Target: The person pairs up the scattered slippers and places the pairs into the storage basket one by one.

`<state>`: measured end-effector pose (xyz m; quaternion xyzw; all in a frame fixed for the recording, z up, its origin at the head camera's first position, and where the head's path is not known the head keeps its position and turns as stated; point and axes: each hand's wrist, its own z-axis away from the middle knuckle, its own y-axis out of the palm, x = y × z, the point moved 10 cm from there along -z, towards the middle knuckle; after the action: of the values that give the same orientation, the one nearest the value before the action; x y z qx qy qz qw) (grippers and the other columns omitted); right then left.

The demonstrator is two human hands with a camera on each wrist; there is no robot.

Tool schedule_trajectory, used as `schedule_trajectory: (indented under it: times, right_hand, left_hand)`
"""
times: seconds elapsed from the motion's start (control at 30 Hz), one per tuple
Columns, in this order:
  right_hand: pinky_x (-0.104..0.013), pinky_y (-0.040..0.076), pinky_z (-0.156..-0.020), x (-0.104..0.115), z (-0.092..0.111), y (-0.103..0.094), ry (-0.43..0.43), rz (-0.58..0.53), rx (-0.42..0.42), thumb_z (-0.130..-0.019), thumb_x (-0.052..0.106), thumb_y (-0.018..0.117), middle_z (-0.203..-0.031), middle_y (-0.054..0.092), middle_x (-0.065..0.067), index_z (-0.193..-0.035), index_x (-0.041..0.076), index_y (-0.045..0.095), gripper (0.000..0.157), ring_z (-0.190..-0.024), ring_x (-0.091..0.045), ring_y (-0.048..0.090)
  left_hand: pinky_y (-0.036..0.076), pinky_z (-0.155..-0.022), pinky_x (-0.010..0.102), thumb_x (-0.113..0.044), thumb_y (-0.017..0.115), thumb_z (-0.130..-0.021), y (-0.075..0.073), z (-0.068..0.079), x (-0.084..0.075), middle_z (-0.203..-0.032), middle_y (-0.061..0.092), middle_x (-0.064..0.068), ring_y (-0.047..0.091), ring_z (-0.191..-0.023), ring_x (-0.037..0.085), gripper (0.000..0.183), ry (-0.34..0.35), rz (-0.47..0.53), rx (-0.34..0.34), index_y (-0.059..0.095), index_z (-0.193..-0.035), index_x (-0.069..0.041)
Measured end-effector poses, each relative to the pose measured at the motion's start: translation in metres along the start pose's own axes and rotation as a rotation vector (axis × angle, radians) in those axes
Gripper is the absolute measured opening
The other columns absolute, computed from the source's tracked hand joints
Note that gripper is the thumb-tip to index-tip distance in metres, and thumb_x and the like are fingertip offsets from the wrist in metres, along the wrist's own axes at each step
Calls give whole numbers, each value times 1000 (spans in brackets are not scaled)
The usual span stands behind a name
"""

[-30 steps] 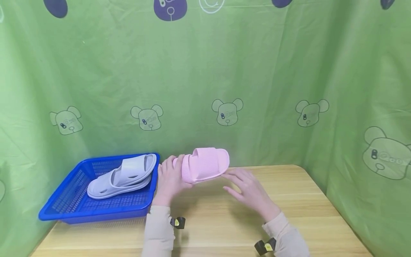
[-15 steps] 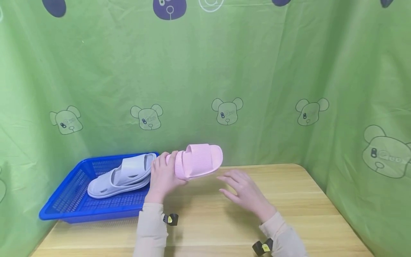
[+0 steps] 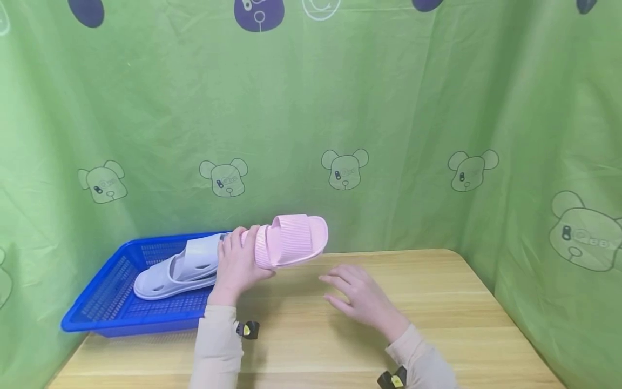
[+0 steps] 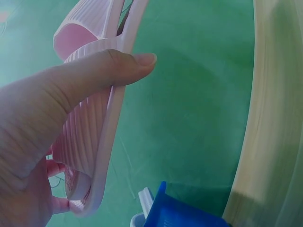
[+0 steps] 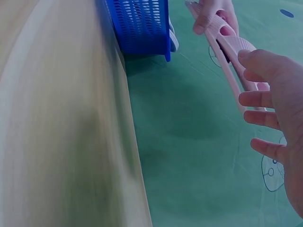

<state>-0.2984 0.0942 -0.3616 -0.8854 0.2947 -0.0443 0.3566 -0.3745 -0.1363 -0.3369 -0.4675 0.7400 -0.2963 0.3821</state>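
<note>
My left hand (image 3: pixel 238 267) grips a pair of pink ribbed slippers (image 3: pixel 295 240), one nested into the other, above the table beside the basket. In the left wrist view the thumb (image 4: pixel 113 71) lies over a ribbed strap, and fingertips show on the far side. My right hand (image 3: pixel 362 297) hovers to the right, apart from the slippers, its fingers loosely bent and holding nothing. A pair of pale grey slippers (image 3: pixel 165 278) lies stacked in the blue basket (image 3: pixel 121 327); my left hand hides their right end in the head view.
The basket stands at the left of the wooden table (image 3: pixel 418 302), its left part reaching past the table's edge. A green curtain (image 3: pixel 389 97) with bear prints hangs behind and along both sides.
My left hand has carried the pink slippers left and slightly up, toward the basket. My right hand, close to the toe end at first, has drifted a little left and down, with a gap now between them.
</note>
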Motion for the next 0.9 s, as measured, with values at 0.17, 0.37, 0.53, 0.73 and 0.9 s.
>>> schedule_trajectory:
  times: [0.17, 0.37, 0.53, 0.73, 0.9]
  right_hand:
    - [-45, 51, -95, 5, 0, 5, -3, -2, 23, -86, 37, 67, -111, 68, -5, -117, 14, 67, 39, -104, -26, 64]
    - [-47, 51, -95, 8, 0, 11, -2, -13, 41, -83, 36, 70, -110, 68, -6, -117, 13, 67, 42, -105, -26, 64]
    - [-46, 52, -94, 14, 0, 16, -19, -21, 66, -83, 36, 70, -111, 68, -6, -118, 13, 66, 42, -106, -25, 64]
    - [-43, 52, -96, 21, -1, 22, -20, -35, 97, -84, 36, 69, -113, 68, -4, -119, 14, 66, 42, -108, -24, 63]
    - [-43, 51, -96, 29, -1, 26, -53, -31, 93, -86, 38, 67, -113, 67, -3, -119, 14, 66, 40, -107, -23, 63]
  left_hand:
    - [27, -108, 53, -47, 89, -48, -5, 0, 6, -135, 40, 14, 35, -125, 32, 109, -7, -8, 9, 40, -142, -21]
    - [26, -108, 52, -47, 89, -49, -13, 1, 15, -134, 40, 14, 35, -125, 32, 109, -7, -19, 4, 40, -142, -19]
    - [27, -106, 53, -48, 88, -50, -22, 2, 20, -133, 41, 16, 35, -125, 34, 108, -7, -28, -2, 41, -142, -17]
    - [28, -105, 54, -47, 88, -50, -30, 4, 27, -133, 41, 17, 35, -124, 35, 108, 2, -44, -12, 41, -141, -15]
    - [27, -105, 55, -44, 90, -50, -35, 6, 33, -133, 40, 17, 35, -125, 36, 108, -2, -44, -19, 40, -142, -14]
